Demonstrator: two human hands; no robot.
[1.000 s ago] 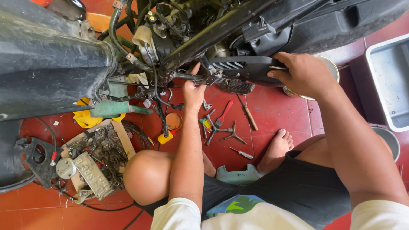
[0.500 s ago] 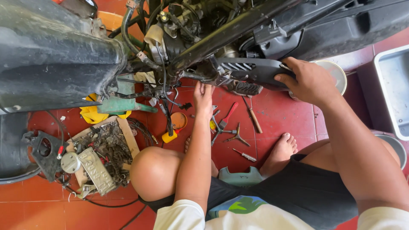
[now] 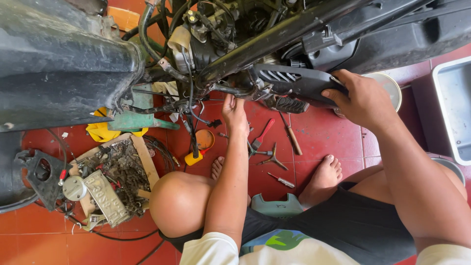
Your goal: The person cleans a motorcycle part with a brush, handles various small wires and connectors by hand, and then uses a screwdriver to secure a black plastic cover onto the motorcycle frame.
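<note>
I sit on a red tiled floor under the open frame of a motorcycle [image 3: 274, 34]. My right hand [image 3: 362, 99] grips the end of a dark grey ribbed plastic cover [image 3: 294, 82] fixed under the frame. My left hand [image 3: 234, 114] reaches up beneath the engine, its fingers against the metal parts by the cover's left end; what they touch is hidden. Cables and hoses [image 3: 184, 64] hang beside that hand.
Tools lie on the floor between my feet: a red-handled screwdriver [image 3: 263, 135], a wooden-handled tool [image 3: 293, 139], a three-arm wrench [image 3: 274, 159]. A cardboard tray of scrap parts [image 3: 115, 181] sits left, a grey tub [image 3: 454, 105] right, a black fender [image 3: 59, 64] upper left.
The view has shifted, bringing the motorcycle lower in frame. My left hand stays under the engine; my right hand keeps its hold on the grey cover.
</note>
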